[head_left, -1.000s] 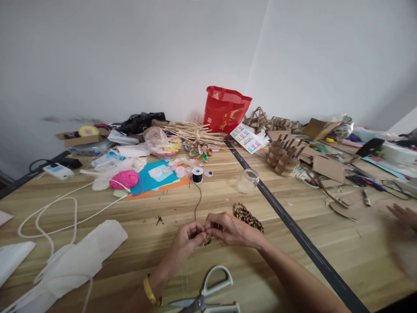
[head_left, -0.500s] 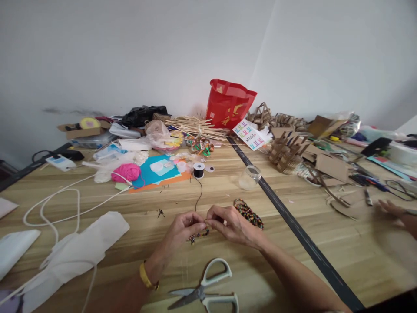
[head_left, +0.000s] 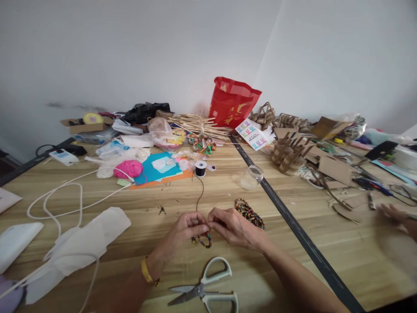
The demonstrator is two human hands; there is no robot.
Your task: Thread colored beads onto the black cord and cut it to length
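Note:
My left hand [head_left: 186, 228] and my right hand [head_left: 233, 227] meet fingertip to fingertip over the wooden table [head_left: 342, 248]. Both pinch a short strand of multicoloured beads [head_left: 204, 240], which hangs in a small loop below the fingers. A thin black cord [head_left: 200, 194] runs from the pinch up to a black spool [head_left: 200, 168]. A pile of finished bead bracelets [head_left: 249, 213] lies just right of my right hand. Grey-handled scissors [head_left: 208, 289] lie on the table below my hands. A gold bangle [head_left: 146, 272] is on my left wrist.
A small clear jar [head_left: 251, 177], pink yarn [head_left: 128, 168], blue and orange paper [head_left: 155, 173], a red bag [head_left: 233, 102], sticks and cardboard pieces crowd the back. White cable [head_left: 55, 204] and white cloth [head_left: 80, 245] lie left. Another person's hand [head_left: 395, 214] rests at the right edge.
The bead strand now hangs lower in a loop beneath my fingers. My hands stay pinched together; the view shifted slightly.

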